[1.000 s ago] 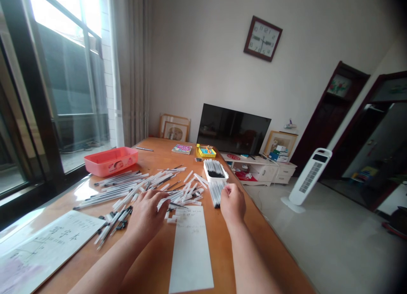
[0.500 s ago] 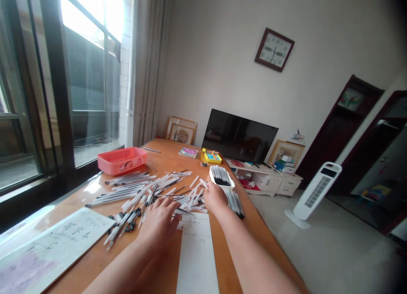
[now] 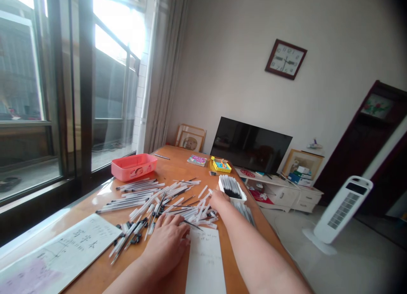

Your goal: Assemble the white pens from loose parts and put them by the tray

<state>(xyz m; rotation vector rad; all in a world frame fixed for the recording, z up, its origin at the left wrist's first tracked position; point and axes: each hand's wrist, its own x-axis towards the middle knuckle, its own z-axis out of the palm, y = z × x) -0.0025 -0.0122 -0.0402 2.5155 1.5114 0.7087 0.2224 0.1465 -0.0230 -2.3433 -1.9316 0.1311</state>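
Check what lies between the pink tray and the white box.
Loose pen parts on the table, and the right hand by the box, in the head view.

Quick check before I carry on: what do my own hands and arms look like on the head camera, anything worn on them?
Both the left hand and the right hand are bare, without gloves. No sleeve, watch or bracelet shows on either wrist or forearm within the picture. I see no ring, though some fingers are hidden or blurred.
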